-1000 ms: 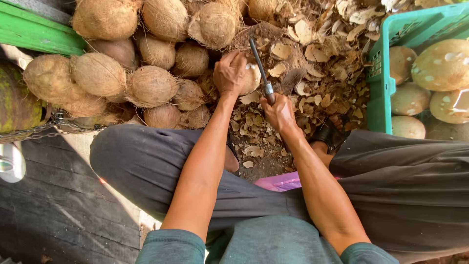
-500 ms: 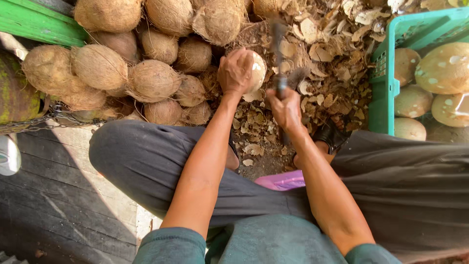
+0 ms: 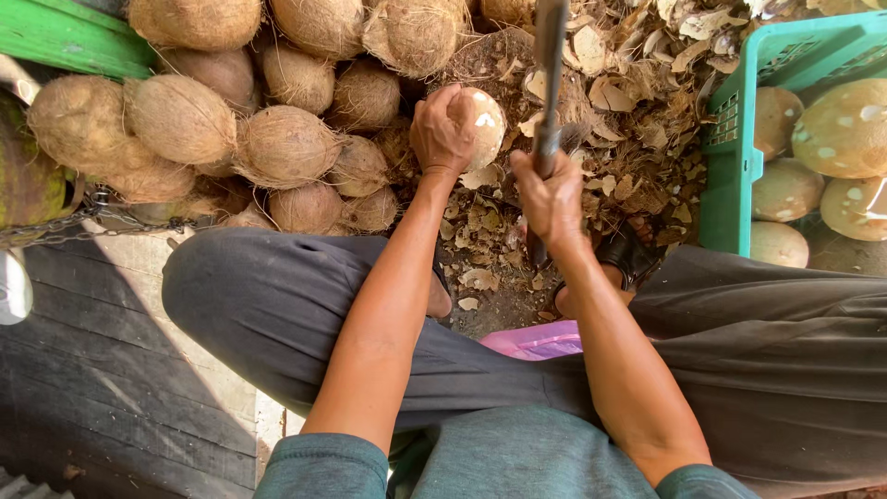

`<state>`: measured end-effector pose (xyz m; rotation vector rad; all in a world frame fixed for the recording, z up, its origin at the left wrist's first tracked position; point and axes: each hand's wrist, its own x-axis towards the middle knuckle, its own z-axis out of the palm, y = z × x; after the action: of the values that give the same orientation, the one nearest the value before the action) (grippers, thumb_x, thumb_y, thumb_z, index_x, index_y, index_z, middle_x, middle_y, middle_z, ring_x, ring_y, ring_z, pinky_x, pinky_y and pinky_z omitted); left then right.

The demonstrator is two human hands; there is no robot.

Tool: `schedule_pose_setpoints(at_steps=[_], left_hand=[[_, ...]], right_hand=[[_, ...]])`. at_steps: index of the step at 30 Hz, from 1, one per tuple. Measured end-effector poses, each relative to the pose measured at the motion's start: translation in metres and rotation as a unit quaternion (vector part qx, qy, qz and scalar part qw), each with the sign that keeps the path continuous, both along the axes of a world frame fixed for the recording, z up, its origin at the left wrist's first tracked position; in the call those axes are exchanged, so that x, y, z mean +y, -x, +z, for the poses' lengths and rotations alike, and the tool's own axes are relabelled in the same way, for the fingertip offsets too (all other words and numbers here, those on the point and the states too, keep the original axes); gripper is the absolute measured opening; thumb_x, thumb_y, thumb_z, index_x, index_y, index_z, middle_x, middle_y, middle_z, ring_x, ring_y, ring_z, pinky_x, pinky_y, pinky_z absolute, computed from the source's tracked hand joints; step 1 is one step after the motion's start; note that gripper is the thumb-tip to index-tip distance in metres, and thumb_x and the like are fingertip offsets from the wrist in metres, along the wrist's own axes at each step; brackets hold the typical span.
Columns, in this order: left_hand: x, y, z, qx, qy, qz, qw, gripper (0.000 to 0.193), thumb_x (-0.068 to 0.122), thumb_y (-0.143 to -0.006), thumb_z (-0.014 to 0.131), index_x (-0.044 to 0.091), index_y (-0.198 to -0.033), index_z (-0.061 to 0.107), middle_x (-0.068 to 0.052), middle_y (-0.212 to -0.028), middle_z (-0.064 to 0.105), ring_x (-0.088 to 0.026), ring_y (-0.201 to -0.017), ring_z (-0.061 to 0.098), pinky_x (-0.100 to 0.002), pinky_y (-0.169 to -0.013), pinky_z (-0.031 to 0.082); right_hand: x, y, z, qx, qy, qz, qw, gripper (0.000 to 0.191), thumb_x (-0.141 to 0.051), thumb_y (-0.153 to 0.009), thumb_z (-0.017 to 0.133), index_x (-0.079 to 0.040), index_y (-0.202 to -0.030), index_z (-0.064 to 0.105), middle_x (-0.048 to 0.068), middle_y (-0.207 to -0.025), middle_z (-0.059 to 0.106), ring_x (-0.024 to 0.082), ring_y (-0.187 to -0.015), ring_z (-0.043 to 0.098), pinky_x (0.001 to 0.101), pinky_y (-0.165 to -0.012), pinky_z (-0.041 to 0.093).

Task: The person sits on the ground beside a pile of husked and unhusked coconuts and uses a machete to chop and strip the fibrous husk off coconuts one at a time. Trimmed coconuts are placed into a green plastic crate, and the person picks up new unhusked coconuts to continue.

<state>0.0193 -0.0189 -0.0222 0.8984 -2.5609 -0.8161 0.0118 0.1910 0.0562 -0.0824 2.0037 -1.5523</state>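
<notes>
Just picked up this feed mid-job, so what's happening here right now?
A seated person is trimming a coconut. The left hand grips a partly peeled coconut above a litter of husk chips. The right hand holds a long knife, blade raised beside the coconut. A heap of unpeeled brown coconuts lies on the person's left; peeled pale coconuts sit in a green crate on the right.
</notes>
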Motion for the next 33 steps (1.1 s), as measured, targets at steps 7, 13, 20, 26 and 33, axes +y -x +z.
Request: schedule_pose_setpoints(at_steps=[7,13,20,26,33], left_hand=[[-0.003,0.002,0.004,0.002,0.024,-0.020,1.000,0.042,0.053,-0.095,0.050,0.019,-0.098,0.073,-0.002,-0.101,0.076,-0.020,-0.081,0.063,-0.035,-0.062,0.051],[-0.005,-0.003,0.005,0.070,0.063,-0.071,0.993,0.046,0.055,-0.098,0.048,0.017,-0.104,0.073,-0.004,-0.105,0.075,-0.019,-0.086,0.062,-0.034,-0.068,0.051],[0.000,-0.002,0.015,0.020,0.009,-0.050,0.998,0.049,0.061,-0.097,0.047,0.018,-0.091,0.070,-0.002,-0.094,0.073,-0.019,-0.079,0.059,-0.037,-0.071,0.050],[-0.008,0.005,0.014,0.027,0.000,-0.051,0.998,0.044,0.058,-0.094,0.050,0.020,-0.089,0.072,-0.001,-0.089,0.073,-0.018,-0.079,0.059,-0.037,-0.068,0.049],[-0.012,0.003,0.009,-0.002,-0.013,-0.045,0.999,0.040,0.053,-0.090,0.052,0.019,-0.094,0.074,-0.001,-0.094,0.077,-0.019,-0.081,0.061,-0.039,-0.065,0.051]], right_hand=[[0.001,0.005,-0.010,-0.055,-0.103,0.134,0.984,0.035,-0.029,-0.101,0.066,-0.009,-0.076,0.051,0.001,-0.061,0.051,0.013,-0.046,0.044,0.0323,-0.041,0.038],[0.005,0.004,0.017,-0.059,-0.167,0.093,0.980,0.030,-0.028,-0.095,0.070,-0.015,-0.076,0.051,-0.002,-0.060,0.050,0.011,-0.045,0.046,0.0343,-0.040,0.047],[-0.001,0.004,-0.004,-0.019,0.034,0.038,0.998,0.030,-0.026,-0.102,0.067,-0.008,-0.079,0.056,0.005,-0.065,0.055,0.013,-0.046,0.046,0.0334,-0.042,0.045],[0.000,0.004,-0.022,-0.169,-0.115,0.117,0.972,0.016,-0.029,-0.097,0.067,-0.013,-0.093,0.064,0.003,-0.068,0.057,0.011,-0.047,0.046,0.0287,-0.041,0.042],[0.005,0.020,0.000,-0.205,-0.043,0.139,0.968,0.022,-0.024,-0.097,0.070,-0.005,-0.090,0.061,0.001,-0.064,0.057,0.012,-0.047,0.047,0.0291,-0.042,0.043]])
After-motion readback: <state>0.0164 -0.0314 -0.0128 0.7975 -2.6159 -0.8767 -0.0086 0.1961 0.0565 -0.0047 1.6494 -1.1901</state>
